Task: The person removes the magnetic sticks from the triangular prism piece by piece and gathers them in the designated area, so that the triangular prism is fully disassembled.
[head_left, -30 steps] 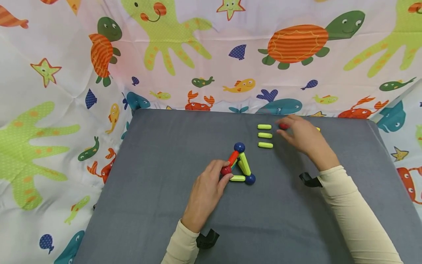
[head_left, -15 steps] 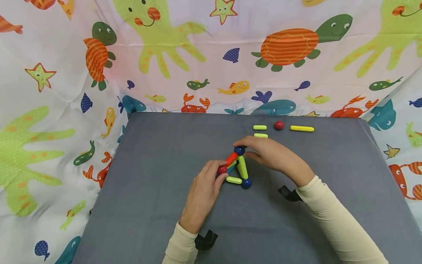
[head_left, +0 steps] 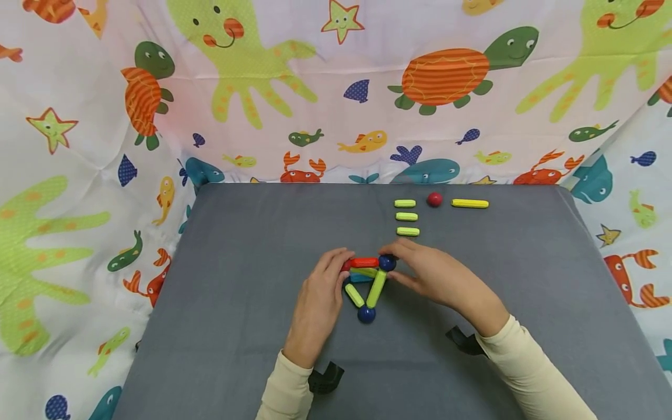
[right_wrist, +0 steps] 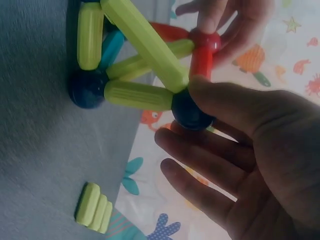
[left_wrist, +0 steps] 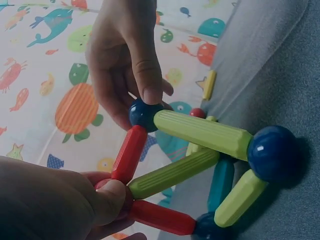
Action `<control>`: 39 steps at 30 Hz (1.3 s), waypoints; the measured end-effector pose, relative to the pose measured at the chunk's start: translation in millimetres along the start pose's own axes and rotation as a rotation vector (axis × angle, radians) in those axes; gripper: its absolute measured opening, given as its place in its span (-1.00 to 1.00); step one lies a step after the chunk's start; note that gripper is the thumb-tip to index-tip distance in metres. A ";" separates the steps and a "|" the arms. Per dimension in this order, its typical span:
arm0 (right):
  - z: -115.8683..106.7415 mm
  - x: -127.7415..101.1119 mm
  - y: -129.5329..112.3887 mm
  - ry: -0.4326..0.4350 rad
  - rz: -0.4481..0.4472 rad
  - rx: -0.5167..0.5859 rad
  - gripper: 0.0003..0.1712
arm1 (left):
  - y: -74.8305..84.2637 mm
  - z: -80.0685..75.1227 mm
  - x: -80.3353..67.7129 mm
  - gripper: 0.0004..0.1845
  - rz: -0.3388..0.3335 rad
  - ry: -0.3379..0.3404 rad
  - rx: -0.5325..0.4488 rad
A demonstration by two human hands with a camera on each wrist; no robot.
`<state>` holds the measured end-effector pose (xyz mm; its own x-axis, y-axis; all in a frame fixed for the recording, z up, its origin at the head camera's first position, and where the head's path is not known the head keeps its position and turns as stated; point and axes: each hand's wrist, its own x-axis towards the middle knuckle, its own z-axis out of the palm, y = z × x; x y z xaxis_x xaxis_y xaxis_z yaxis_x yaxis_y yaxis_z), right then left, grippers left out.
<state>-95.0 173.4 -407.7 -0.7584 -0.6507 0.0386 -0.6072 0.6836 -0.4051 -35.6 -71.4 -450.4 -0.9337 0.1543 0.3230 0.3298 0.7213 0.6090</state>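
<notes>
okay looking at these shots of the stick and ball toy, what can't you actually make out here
- Head view: the red ball under the left hand is mostly covered by its fingers; the teal stick is largely hidden behind the green sticks.
- Left wrist view: the frame bottom cuts off the lowest blue ball.
- Right wrist view: the loose green sticks overlap and blur, so their count is unclear; the right hand hides part of the blue ball.

Red ball [head_left: 434, 199], yellow rod [head_left: 469, 203], sea-creature cloth [head_left: 315, 87]

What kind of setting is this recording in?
Likely a staged tabletop recording booth: a grey-covered table, a sea-animal print cloth backdrop hung around it, and a magnetic rod-and-ball toy.
</notes>
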 end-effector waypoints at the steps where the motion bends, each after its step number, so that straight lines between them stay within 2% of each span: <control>1: 1.4 -1.0 -1.0 0.012 -0.009 0.002 -0.46 | -0.1 -0.1 0.1 -0.60 0.000 0.002 0.003; 7: 7.5 -2.6 -2.2 0.053 -0.071 0.019 -0.49 | 0.3 -1.4 -0.1 -0.60 0.004 0.009 0.014; 17: 14.2 -6.6 1.4 0.085 -0.084 0.032 -0.47 | 1.5 -1.2 -3.4 -0.60 0.004 0.017 0.028; 28: 21.2 -8.2 8.6 0.173 -0.159 0.034 -0.45 | 2.4 -2.3 -2.3 -0.59 0.006 0.012 0.023; 39: 24.9 -9.2 8.8 0.176 -0.161 -0.024 -0.47 | 0.9 -3.2 -3.2 -0.60 0.008 0.000 0.028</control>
<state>-87.4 177.2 -434.4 -0.6795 -0.6860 0.2602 -0.7276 0.5845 -0.3592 -31.9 -73.4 -448.6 -0.9310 0.1606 0.3277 0.3337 0.7384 0.5861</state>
